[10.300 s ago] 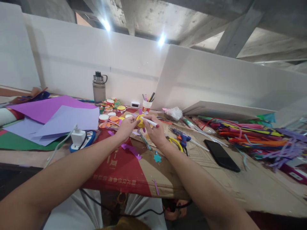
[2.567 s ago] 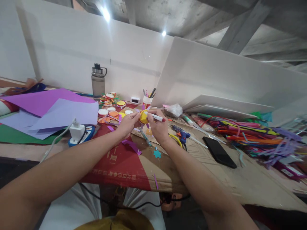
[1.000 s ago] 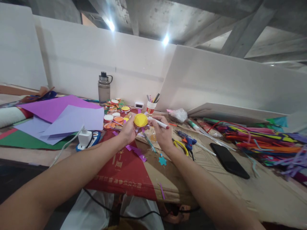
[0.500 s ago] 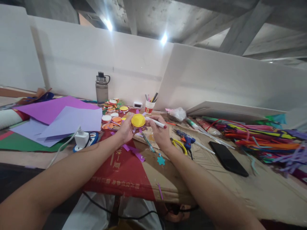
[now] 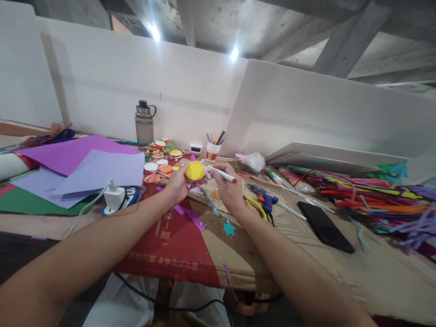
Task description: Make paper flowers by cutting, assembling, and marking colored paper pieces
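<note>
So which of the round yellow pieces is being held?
The yellow disc ringed by purple strips, in the left hand; the other yellow pieces lie behind it.

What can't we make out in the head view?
All head view:
Yellow disc: back faces away from camera.
Left hand: fingers partly behind the disc.
White pen: tip blurred, too small.
Small white device: display too small to read.
White roll: cut off by left edge.

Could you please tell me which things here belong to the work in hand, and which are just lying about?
In hand:
- yellow disc, left hand
- white marker, right hand

Seemingly just lying about:
- black phone
- water bottle
- glue gun
</note>
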Tool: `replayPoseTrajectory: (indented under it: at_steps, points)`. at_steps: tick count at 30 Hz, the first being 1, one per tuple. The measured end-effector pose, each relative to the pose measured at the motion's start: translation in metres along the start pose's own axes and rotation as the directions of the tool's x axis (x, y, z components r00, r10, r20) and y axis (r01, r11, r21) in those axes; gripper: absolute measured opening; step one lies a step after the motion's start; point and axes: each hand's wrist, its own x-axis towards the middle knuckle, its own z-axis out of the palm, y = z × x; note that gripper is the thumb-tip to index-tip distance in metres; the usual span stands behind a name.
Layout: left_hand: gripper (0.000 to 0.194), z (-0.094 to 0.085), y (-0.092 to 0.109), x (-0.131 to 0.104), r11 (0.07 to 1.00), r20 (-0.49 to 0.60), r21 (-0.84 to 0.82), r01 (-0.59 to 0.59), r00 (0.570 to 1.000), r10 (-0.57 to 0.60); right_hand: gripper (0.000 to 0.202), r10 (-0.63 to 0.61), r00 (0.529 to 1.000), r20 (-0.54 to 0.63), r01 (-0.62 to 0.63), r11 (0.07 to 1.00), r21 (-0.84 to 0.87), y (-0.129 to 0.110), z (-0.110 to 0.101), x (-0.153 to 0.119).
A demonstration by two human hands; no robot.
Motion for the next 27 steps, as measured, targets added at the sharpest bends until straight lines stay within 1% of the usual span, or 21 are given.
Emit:
replayPoseTrajectory:
  at_steps: [3, 5, 7, 10, 14, 18, 22, 27]
  points:
    - [0.031, 0.0035, 0.0016, -0.0025, 1.0, 0.005, -0.009, 0.0, 1.0, 0.0, 0.021, -0.013, 1.0, 0.015, 0.013, 1.0, -0.007, -0.0025, 0.0005, -0.0019]
    - [0.029, 0.005, 0.0019, -0.004, 1.0, -0.021, -0.007, -0.003, 1.0, 0.002, 0.021, -0.022, 1.0, 0.022, 0.022, 1.0, -0.016, -0.0036, 0.0011, -0.0029]
    - [0.028, 0.0048, 0.0014, -0.0046, 1.0, -0.051, -0.004, -0.004, 0.999, 0.004, 0.021, -0.021, 0.999, 0.033, 0.021, 1.0, -0.011, -0.0038, 0.0017, -0.0033]
    - [0.028, 0.0015, 0.0001, -0.003, 1.0, -0.056, 0.001, -0.003, 0.998, 0.003, 0.022, -0.015, 0.999, 0.043, 0.015, 1.0, -0.006, -0.0021, 0.0022, -0.0031]
    - [0.029, -0.002, 0.0006, -0.0003, 0.999, -0.04, 0.026, 0.025, 0.999, -0.023, 0.021, -0.021, 0.999, 0.042, 0.022, 1.0, -0.022, 0.0003, 0.0019, -0.0029]
    - [0.033, 0.001, 0.0037, -0.003, 0.998, -0.022, 0.039, 0.052, 0.998, -0.052, 0.02, -0.025, 0.999, 0.034, 0.026, 1.0, -0.016, -0.0019, 0.0009, -0.0025]
    - [0.03, 0.0032, 0.0061, -0.0067, 0.997, 0.005, 0.054, 0.053, 0.999, -0.054, 0.018, -0.038, 0.999, 0.015, 0.038, 0.999, 0.0, -0.0051, 0.0006, -0.0012]
    - [0.026, -0.0031, 0.0045, -0.002, 0.997, 0.019, 0.06, 0.055, 0.998, -0.057, 0.02, -0.026, 0.999, 0.028, 0.025, 0.999, 0.026, -0.0032, 0.0012, -0.0009]
